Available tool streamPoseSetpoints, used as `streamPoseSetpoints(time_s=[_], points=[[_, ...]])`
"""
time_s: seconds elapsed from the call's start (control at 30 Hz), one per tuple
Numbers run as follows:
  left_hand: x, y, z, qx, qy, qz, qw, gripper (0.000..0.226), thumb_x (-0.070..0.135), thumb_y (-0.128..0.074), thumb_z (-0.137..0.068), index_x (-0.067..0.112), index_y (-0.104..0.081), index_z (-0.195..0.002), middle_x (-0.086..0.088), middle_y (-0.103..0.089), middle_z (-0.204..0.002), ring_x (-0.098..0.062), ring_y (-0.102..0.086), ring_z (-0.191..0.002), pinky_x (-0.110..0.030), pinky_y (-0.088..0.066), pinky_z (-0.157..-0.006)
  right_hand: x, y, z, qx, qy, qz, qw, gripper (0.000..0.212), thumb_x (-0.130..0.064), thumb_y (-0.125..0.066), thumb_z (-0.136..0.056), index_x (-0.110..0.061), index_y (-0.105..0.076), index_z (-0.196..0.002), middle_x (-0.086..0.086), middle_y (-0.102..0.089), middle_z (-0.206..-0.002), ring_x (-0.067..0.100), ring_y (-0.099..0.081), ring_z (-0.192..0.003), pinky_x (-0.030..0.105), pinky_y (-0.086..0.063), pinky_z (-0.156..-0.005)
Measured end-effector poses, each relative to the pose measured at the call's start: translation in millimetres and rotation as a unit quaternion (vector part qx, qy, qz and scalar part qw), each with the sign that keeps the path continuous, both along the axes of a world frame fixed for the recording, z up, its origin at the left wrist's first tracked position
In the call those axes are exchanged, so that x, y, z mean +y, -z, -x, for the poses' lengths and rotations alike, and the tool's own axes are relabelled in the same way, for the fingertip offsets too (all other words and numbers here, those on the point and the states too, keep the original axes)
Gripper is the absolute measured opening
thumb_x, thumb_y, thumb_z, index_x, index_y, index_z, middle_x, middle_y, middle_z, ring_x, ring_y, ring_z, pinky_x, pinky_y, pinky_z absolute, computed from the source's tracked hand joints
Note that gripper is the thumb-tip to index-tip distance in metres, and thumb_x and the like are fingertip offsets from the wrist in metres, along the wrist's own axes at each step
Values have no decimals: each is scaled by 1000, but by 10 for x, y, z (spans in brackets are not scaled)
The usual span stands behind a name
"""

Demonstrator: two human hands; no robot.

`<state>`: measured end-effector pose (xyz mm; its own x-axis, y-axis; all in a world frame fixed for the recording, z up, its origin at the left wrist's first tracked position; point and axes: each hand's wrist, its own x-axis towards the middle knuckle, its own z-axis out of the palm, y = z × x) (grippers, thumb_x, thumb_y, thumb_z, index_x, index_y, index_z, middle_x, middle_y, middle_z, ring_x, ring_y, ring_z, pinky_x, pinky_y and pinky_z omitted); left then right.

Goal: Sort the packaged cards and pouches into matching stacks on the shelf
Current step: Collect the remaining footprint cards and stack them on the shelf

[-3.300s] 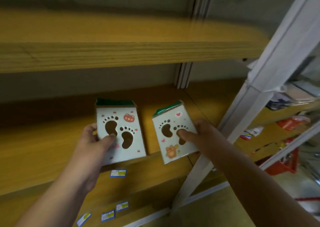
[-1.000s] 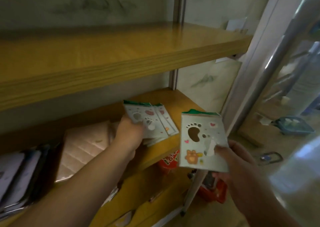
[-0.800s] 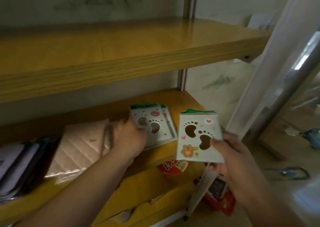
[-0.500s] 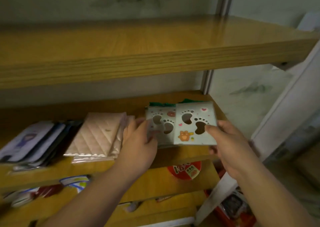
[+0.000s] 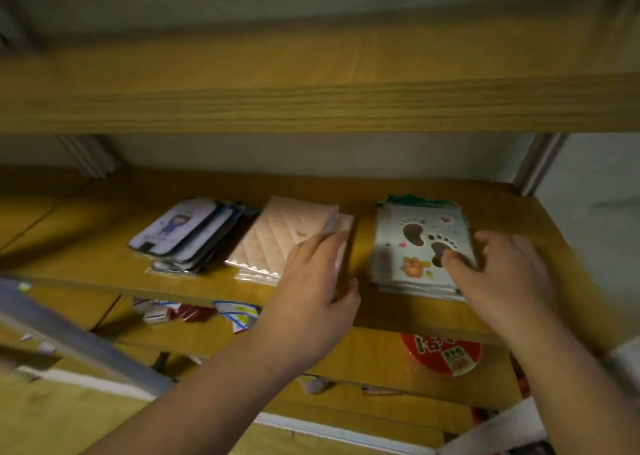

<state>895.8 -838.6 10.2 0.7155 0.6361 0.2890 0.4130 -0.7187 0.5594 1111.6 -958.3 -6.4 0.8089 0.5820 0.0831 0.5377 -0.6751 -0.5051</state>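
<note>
Squaring up white footprint-print packaged cards [image 5: 420,246] under loosely spread right hand [image 5: 502,274]; left hand [image 5: 311,298], fingers apart, resting beside pink quilted pouches [image 5: 280,239]; three stacks looking mostly sorted.

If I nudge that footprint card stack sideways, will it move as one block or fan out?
Likely to fan out: the footprint card stack already shows staggered lower edges. The packs look glossy, so they probably slide over each other easily. They lie flat, so probably fairly stiff; squaring with the right hand on one side and the left hand opposite seems safer.
</note>
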Motion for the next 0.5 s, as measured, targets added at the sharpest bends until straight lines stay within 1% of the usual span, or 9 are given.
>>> streamPoseSetpoints(time_s=[0.03, 0.07, 0.1, 0.17, 0.23, 0.33, 0.4, 0.47, 0.5], points=[[63, -13, 52, 14, -7, -7, 1000, 62, 36, -54, -89, 28, -38, -148, 17, -41, -139, -2, -30, -130, -4, -18, -99, 8, -29, 42, -46, -2, -1, 999, 61, -62, -58, -84, -23, -51, -131, 8, -51, -122, 29, -50, -111, 40, -46, -82], [133, -29, 113, 28, -14, -18, 999, 61, 32, -56, -88, 23, -42, -147, 11, -47, -139, -5, -33, -129, -3, -18, -97, 20, -67, 100, -89, -15, -8, 996, 62, -61, -58, -84, -22, -50, -131, 10, -50, -122, 30, -46, -113, 44, -45, -88], [203, -45, 176, 42, -20, -28, 999, 58, 29, -58, -88, 20, -46, -144, 6, -51, -138, -7, -35, -128, -4, -20, -96, 41, -113, 175, -121, -32, -17, 992, 60, -59, -59, -84, -20, -50, -130, 11, -50, -121, 30, -44, -111, 45, -44, -91], [319, -58, 317, 64, -36, -45, 996, 54, 28, -61, -88, 18, -51, -140, 2, -55, -138, -9, -38, -128, -13, -23, -101, 103, -194, 351, -154, -70, -24, 985, 58, -55, -61, -84, -19, -50, -128, 11, -51, -119, 29, -43, -108, 46, -44, -92], [402, -56, 463, 74, -49, -53, 995, 52, 30, -61, -90, 20, -52, -140, 4, -54, -141, -8, -36, -132, -19, -27, -104, 188, -263, 564, -156, -110, -30, 981, 56, -52, -61, -84, -19, -50, -128, 10, -52, -122, 27, -43, -111, 46, -45, -92], [549, -63, 682, 78, -63, -67, 993, 52, 33, -58, -91, 23, -53, -142, 7, -52, -144, -8, -37, -135, -25, -33, -109, 347, -355, 882, -126, -153, -38, 979, 58, -52, -56, -84, -20, -49, -131, 5, -51, -128, 26, -45, -119, 44, -46, -94], [692, -64, 844, 79, -77, -81, 991, 51, 31, -61, -91, 22, -54, -141, 6, -53, -143, -10, -40, -134, -30, -38, -111, 474, -371, 1080, -124, -183, -48, 974, 57, -52, -54, -85, -22, -49, -133, 1, -51, -129, 22, -46, -120, 39, -44, -96], [872, -62, 1033, 75, -98, -89, 988, 49, 29, -64, -92, 19, -57, -139, 3, -55, -142, -14, -45, -133, -33, -40, -110, 623, -352, 1277, -140, -215, -46, 965, 54, -51, -55, -85, -23, -49, -132, -3, -51, -128, 18, -47, -119, 31, -40, -95], [974, -67, 1126, 73, -108, -90, 987, 47, 29, -64, -92, 17, -58, -137, 2, -56, -142, -16, -46, -132, -34, -40, -109, 708, -344, 1376, -142, -227, -43, 963, 54, -51, -55, -86, -24, -49, -132, -4, -51, -128, 17, -48, -118, 30, -41, -94]])
